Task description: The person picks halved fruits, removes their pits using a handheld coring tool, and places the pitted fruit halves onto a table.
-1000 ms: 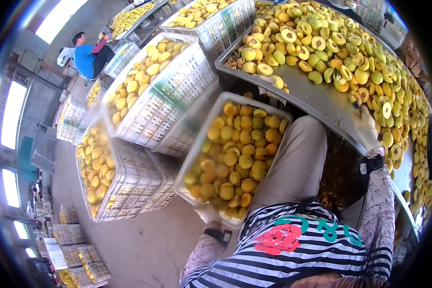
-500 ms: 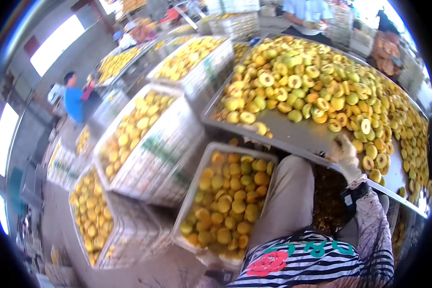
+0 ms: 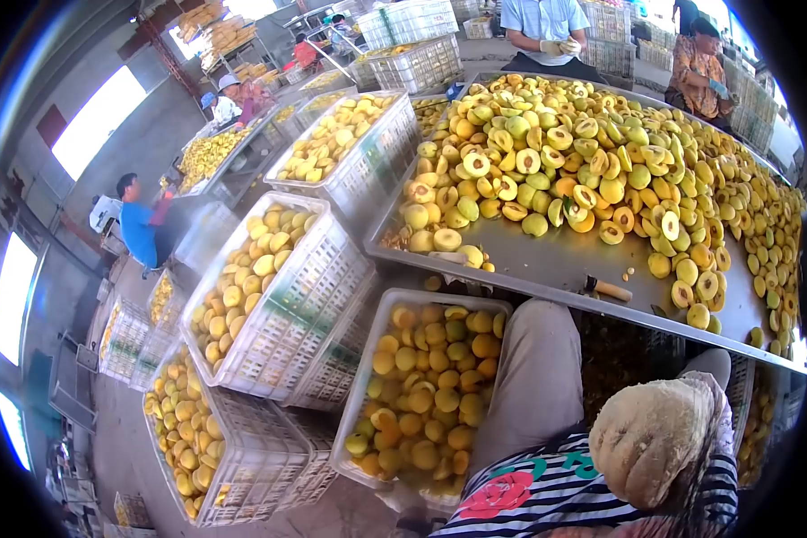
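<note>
My right hand (image 3: 650, 439), in a pale, stained glove, is raised close to the camera in front of the striped shirt. Its fingers are curled together, and whatever they may hold is hidden. Low in the view, my left hand (image 3: 408, 498) is dim and blurred at the near rim of a crate (image 3: 349, 429) of whole yellow fruit (image 3: 421, 400); its fingers cannot be made out. A short tool with a light handle (image 3: 613, 290) lies on the metal table (image 3: 547, 262), near its front edge. Cut fruit halves (image 3: 611, 190) are heaped behind it.
Stacked white crates (image 3: 282, 309) of fruit stand at the left. Across the table are a person in a light blue shirt (image 3: 544, 20) and another in a patterned top (image 3: 696, 73). A person in blue (image 3: 137, 231) sits at the far left. My knee touches the crate's right side.
My right hand has left the table and come up toward the camera; the light-handled tool now lies visible on the table. The view has tilted upward, showing more people beyond.
</note>
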`<act>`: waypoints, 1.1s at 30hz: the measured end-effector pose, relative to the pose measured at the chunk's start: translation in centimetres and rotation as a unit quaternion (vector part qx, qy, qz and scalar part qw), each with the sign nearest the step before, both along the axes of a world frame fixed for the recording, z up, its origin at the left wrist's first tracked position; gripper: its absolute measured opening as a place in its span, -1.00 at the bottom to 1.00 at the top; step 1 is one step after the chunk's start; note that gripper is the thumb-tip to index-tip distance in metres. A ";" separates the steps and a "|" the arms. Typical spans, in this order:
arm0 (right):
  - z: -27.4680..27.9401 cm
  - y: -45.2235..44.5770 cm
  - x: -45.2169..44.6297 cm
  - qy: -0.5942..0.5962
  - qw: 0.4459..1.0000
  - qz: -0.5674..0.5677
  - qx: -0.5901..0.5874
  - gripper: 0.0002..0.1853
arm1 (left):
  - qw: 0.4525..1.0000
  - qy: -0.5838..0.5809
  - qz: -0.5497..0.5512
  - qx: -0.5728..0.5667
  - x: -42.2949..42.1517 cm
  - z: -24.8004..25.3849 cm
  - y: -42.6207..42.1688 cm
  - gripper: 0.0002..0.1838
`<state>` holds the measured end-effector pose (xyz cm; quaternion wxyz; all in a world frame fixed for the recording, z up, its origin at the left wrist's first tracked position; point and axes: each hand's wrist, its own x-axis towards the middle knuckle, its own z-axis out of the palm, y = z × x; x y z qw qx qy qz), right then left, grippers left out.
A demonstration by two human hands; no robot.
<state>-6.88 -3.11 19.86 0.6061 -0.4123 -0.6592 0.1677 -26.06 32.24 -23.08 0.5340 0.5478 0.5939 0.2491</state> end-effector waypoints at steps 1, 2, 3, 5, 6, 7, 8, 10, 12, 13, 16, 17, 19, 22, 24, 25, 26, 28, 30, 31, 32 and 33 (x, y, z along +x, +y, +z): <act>0.1 -0.8 0.1 -0.029 0.999 -0.017 -0.028 -0.68 | 1.000 0.010 -0.007 0.021 -0.3 -1.3 0.6 -0.62; 0.3 -1.3 0.1 -0.058 0.996 -0.035 -0.055 -0.72 | 0.999 0.019 -0.014 0.043 -1.0 -4.0 1.8 -0.63; -0.2 -1.6 0.4 -0.045 0.986 -0.120 -0.103 -0.71 | 0.997 0.026 -0.018 0.064 -1.1 -5.5 2.5 -0.64; -1.2 -2.3 0.8 -0.006 0.940 -0.267 -0.211 -0.70 | 0.997 0.065 -0.018 0.031 0.5 0.7 -0.2 -0.63; -4.2 -3.3 1.5 -0.033 0.855 -0.437 -0.277 -0.76 | 0.996 0.085 -0.019 0.013 1.1 3.2 -1.4 -0.62; -5.0 -3.0 3.0 -0.006 0.801 -0.532 -0.276 -0.75 | 0.999 0.011 -0.047 0.024 0.0 1.4 -0.7 -0.59; -7.3 -4.0 4.6 -0.058 0.722 -0.616 -0.309 -0.78 | 0.994 -0.069 -0.080 0.035 -1.3 -1.4 0.8 -0.57; -11.8 -6.7 7.5 -0.023 0.648 -0.710 -0.274 -0.76 | 0.980 -0.129 -0.138 0.064 1.5 -2.5 1.0 -0.54; -14.6 -9.6 8.7 -0.058 0.600 -0.729 -0.323 -0.70 | 0.980 -0.051 -0.161 0.107 5.9 2.2 -1.5 -0.53; -15.3 -10.5 8.8 -0.055 0.586 -0.731 -0.344 -0.68 | 0.974 -0.033 -0.183 0.129 7.5 3.5 -2.1 -0.52; -17.4 -12.5 8.7 -0.067 0.564 -0.706 -0.422 -0.63 | 0.947 -0.001 -0.245 0.207 11.6 6.3 -3.1 -0.50; -18.3 -12.8 8.3 -0.044 0.576 -0.699 -0.422 -0.62 | 0.936 0.010 -0.263 0.235 12.7 7.2 -3.2 -0.49; -17.9 -12.6 7.5 -0.022 0.571 -0.705 -0.420 -0.61 | 0.909 0.033 -0.297 0.290 14.8 8.8 -3.9 -0.47; -18.2 -12.8 7.8 0.007 0.564 -0.702 -0.435 -0.59 | 0.863 0.065 -0.333 0.373 16.6 10.4 -4.2 -0.44; -18.2 -12.9 7.9 0.017 0.562 -0.697 -0.445 -0.58 | 0.828 0.078 -0.348 0.433 17.3 11.1 -3.8 -0.43; -18.2 -12.9 7.9 0.016 0.561 -0.699 -0.444 -0.58 | 0.808 0.083 -0.354 0.464 17.5 11.5 -3.6 -0.42; -18.2 -12.9 8.0 0.014 0.560 -0.700 -0.444 -0.58 | 0.785 0.088 -0.359 0.497 17.5 11.8 -3.2 -0.41; -18.3 -12.9 7.8 0.009 0.561 -0.699 -0.443 -0.59 | 0.737 0.091 -0.382 0.551 17.3 12.3 -2.0 -0.38; -18.3 -12.8 7.8 0.000 0.565 -0.703 -0.431 -0.60 | 0.691 0.067 -0.451 0.562 18.6 12.8 -1.5 -0.36; -18.1 -12.7 7.9 0.000 0.565 -0.704 -0.431 -0.60 | 0.677 0.049 -0.491 0.546 20.7 13.1 -2.1 -0.35; -18.0 -12.6 7.8 0.001 0.562 -0.706 -0.431 -0.61 | 0.665 0.028 -0.541 0.514 23.7 13.5 -3.5 -0.30; -18.0 -12.6 7.6 0.003 0.558 -0.708 -0.433 -0.61 | 0.653 0.008 -0.589 0.476 26.6 13.8 -4.9 -0.24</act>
